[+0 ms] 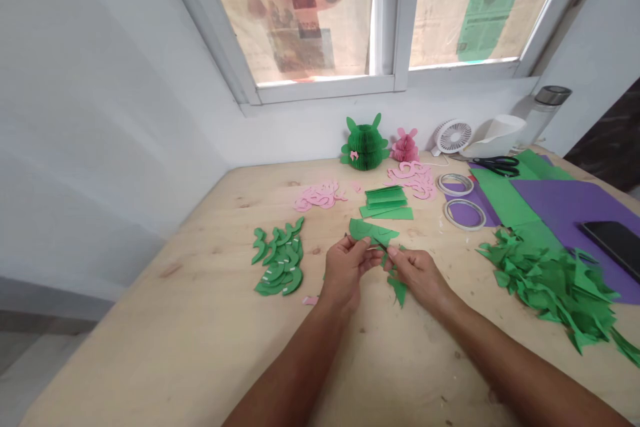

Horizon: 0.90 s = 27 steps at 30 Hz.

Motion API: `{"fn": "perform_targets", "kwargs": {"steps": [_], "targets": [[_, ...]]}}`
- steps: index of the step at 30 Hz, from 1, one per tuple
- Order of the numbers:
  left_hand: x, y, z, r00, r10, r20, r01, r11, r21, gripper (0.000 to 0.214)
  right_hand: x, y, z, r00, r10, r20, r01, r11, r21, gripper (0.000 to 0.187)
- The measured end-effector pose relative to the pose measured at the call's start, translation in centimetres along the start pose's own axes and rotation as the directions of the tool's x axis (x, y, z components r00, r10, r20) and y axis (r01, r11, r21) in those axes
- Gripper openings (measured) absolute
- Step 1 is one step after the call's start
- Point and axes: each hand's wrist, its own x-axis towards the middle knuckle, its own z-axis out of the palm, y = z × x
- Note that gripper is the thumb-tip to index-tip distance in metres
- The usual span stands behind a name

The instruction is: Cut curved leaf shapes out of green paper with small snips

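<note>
Just on the near side of the green strip stack [386, 199], a green paper piece [364, 229] is pinched by the left hand [347, 263], its long axis slanting from far left to near right. The right hand [414, 270], nearer the wearer than the stack and slightly right, has fingers curled, seemingly gripping a partly hidden dark tool [383, 247]. Tabletop [200, 320] separates the stack from curved green pieces [285, 260] left-near and green scraps [555, 283] right-near; the table's far edge runs beyond it.

No words, numbers or brands can be read. Beige, newspaper-like paper sheets [295, 13] in the white-framed glass window [401, 20] bear small, faint print-like marks, too blurred to make out.
</note>
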Motion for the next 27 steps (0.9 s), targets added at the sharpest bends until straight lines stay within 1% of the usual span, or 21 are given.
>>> {"fn": "perform_targets", "kwargs": {"steps": [4, 10, 27], "targets": [[-0.03, -0.10, 0.02, 1.000, -0.006, 0.001, 0.006, 1.000, 0.003, 0.018, -0.06, -0.13, 0.00, 1.000, 0.002, 0.006, -0.002, 1.000, -0.001, 0.052], [-0.26, -0.32, 0.28, 1.000, 0.027, -0.013, -0.027, 0.999, -0.025, 0.019, -0.11, 0.01, 0.21, 1.000, 0.017, 0.001, -0.017, 0.999, 0.041, 0.053], [-0.61, -0.39, 0.58, 0.999, 0.029, -0.043, -0.032, 0.998, -0.057, 0.019, -0.36, -0.38, 0.33, 0.999, 0.041, -0.021, -0.040, 0.998, 0.058, 0.053]]}}
